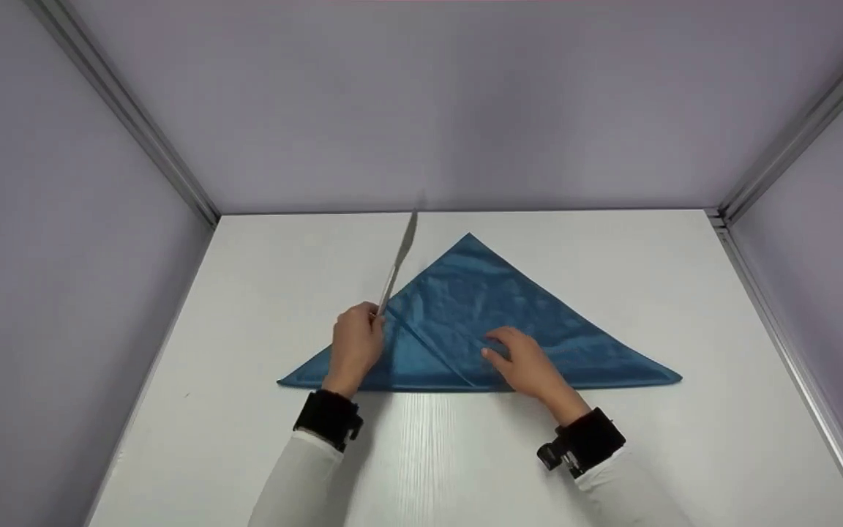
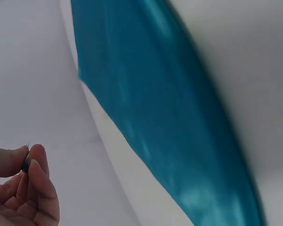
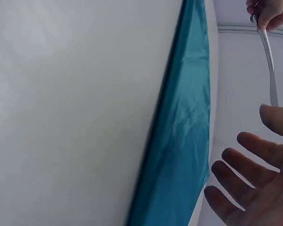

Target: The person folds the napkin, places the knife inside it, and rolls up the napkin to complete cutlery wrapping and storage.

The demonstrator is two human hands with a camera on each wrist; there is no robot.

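Left hand (image 1: 354, 347) pinches knife (image 1: 398, 263) — handle end hidden.

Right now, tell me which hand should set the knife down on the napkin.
Left. The left hand already pinches the knife by its handle at the blue napkin, while the right hand rests flat on the cloth, probably steadying it.

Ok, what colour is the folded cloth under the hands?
Shiny teal-blue cloth, plain with no pattern; clearest in the head view.
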